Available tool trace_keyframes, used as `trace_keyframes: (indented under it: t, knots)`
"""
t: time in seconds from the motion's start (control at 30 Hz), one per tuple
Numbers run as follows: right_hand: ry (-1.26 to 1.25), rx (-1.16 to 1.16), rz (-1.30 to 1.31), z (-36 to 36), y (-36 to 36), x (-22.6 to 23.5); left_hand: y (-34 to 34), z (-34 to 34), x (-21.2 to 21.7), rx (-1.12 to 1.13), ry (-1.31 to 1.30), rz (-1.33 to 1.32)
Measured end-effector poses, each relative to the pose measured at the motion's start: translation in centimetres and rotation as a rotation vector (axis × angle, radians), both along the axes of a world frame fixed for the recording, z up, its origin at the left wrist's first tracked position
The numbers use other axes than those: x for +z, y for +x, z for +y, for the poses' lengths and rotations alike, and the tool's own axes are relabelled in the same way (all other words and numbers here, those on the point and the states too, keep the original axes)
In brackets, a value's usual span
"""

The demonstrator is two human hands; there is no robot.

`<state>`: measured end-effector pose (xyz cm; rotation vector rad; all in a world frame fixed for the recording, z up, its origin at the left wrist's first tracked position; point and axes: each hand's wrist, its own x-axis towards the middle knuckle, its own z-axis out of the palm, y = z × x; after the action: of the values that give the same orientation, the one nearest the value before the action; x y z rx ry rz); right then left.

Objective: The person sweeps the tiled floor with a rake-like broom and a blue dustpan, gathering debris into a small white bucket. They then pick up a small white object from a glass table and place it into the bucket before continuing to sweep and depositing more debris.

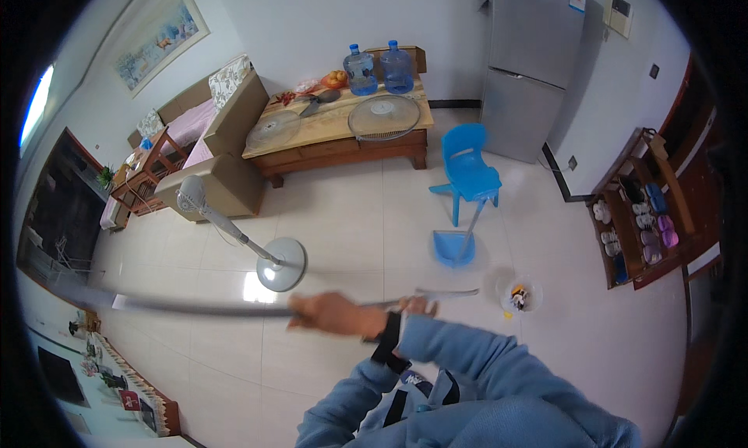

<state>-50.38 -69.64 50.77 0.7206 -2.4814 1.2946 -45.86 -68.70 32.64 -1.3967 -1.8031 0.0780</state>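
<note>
Your right hand point(333, 314) is closed around a long grey pole point(195, 308), which runs level across the view toward your left and is blurred. Your left hand point(417, 304) lies at the pole's near end; whether it grips cannot be told. Beyond the pole stands a pedestal fan point(234, 234) without its grilles, which lie on the wooden table point(343, 132). A blue dustpan point(454, 247), a blue chair point(467, 167) and a small clear bin point(520, 294) stand to your right.
</note>
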Motion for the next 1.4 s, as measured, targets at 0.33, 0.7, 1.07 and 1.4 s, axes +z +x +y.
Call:
trace_keyframes:
  t: [0.33,0.7,1.07,1.4]
  knots:
    - [0.186,-0.877,-0.049,28.6,11.2,-0.1,-0.3,-2.5,5.1,-0.041,-0.247,-1.197]
    - [-0.445,-1.468,-0.405,46.1,28.2,0.5,-7.3,11.2,3.6,-0.02,0.03,-2.033]
    - [-1.188,-1.133,-0.433,57.0,34.9,-1.4,-11.7,32.6,-4.8,-0.286,0.483,-2.785]
    - [-2.167,-0.552,-0.543,58.4,36.3,-5.9,-6.8,40.9,-4.6,0.267,1.847,-3.097]
